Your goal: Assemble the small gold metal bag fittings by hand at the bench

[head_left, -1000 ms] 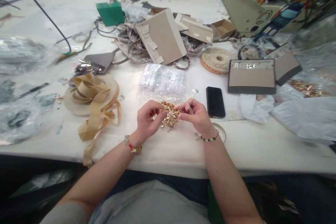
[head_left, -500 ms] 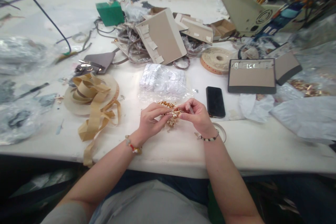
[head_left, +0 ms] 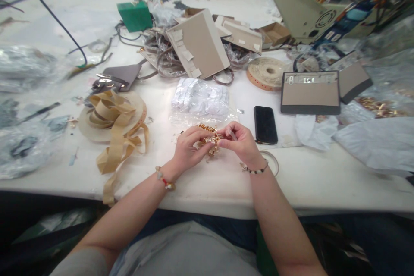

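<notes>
Over the near middle of the white table [head_left: 323, 181], my left hand [head_left: 187, 148] and my right hand [head_left: 241, 142] meet, fingers pinched together on one small gold metal fitting [head_left: 211, 139]. A little pile of the same gold fittings [head_left: 207, 129] lies on the table just under and behind my fingertips. Both wrists wear bead bracelets. A clear plastic bag of white parts [head_left: 200, 97] sits right behind the pile.
A black phone [head_left: 265, 124] lies right of my right hand, a tape ring beside my wrist. Tan strap coils [head_left: 113, 116] on a round card lie to the left. Beige boards [head_left: 199, 45], a green box [head_left: 135, 16], grey pouches [head_left: 310, 94] and plastic bags crowd the back and sides.
My left hand has slid right and closed its fingers onto the fitting that my right hand holds; the two hands now touch. Nothing else on the table has moved.
</notes>
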A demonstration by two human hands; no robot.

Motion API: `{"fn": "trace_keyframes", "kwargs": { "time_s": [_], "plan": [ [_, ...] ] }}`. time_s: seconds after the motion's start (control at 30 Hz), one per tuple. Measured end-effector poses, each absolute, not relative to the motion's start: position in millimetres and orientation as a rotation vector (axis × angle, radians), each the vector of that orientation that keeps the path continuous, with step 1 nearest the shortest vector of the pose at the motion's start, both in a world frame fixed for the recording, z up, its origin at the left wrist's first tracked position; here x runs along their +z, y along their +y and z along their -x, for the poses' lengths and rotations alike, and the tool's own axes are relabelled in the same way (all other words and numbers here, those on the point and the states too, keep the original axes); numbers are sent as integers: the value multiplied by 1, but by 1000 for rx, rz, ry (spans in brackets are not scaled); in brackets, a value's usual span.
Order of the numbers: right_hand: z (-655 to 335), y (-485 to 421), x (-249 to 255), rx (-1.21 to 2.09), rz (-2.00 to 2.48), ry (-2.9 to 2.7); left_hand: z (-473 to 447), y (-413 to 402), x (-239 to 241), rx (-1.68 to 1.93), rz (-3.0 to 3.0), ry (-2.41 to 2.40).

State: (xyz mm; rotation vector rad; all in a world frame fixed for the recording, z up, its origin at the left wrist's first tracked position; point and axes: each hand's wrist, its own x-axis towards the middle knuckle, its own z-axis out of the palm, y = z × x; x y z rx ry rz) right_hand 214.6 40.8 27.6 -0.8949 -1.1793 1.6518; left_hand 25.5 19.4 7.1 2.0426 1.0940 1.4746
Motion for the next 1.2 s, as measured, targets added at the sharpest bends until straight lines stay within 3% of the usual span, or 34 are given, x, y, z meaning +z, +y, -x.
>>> {"fn": "trace_keyframes", "kwargs": {
  "time_s": [0.5, 0.87, 1.2],
  "plan": [
    [-217, 42, 25, 1616, 920, -1161, -24, 19, 6, 1679, -2161, 1086],
    [-214, 43, 19, 1463, 994, -1360, -23, 18, 11, 1398, -2035, 1320],
    [-214, 42, 14, 1344, 1020, -1471, -27, 17, 12, 1377, -1948, 1450]
  ]
}}
